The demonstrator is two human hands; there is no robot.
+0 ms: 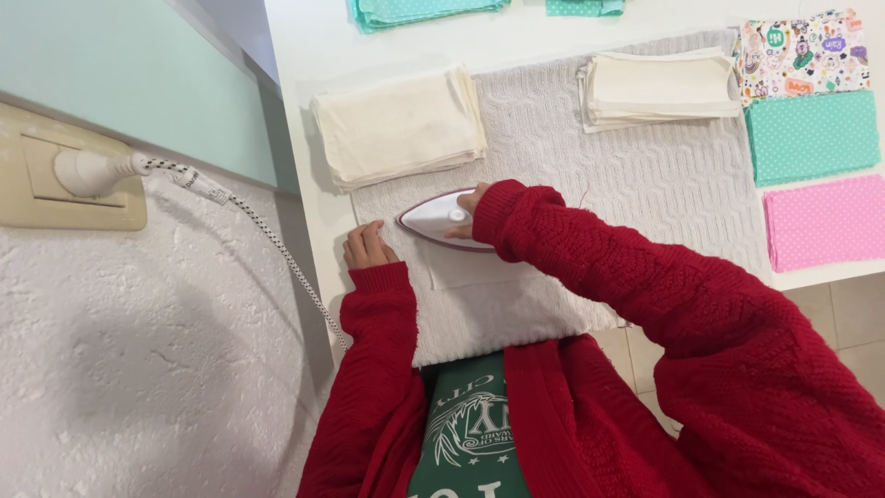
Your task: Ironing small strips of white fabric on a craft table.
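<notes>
Iron (433, 218), white with a dark red rim, sits flat on a pale square of cloth (470, 269) in the near left part of a grey knitted pad (645, 175) spread over the white surface (313, 37). The right hand (468, 205) is closed around the iron's handle, mostly hidden behind the red sleeve, while the left hand (367, 245) lies flat with fingers close together at the pad's left edge, just beside the cloth and holding nothing. I judge the iron to be rigid and fairly heavy, hot underneath, so the handle on top is the only sensible place to grip; the cloth is thin, limp and light, likely to slide or wrinkle unless pinned at an edge away from the soleplate. A speckled cord (267, 235) runs from a wall plug (88, 172) on the left down toward the person's body and could drag across the work. Two stacks of cream fabric lie further back, the left stack (401, 124) near the iron's tip and the right stack (659, 88) well apart. Along the right edge lie a cartoon-print piece (802, 53), a teal dotted piece (811, 136) and a pink dotted piece (825, 221); more folded teal fabric (424, 9) lies along the far edge.
</notes>
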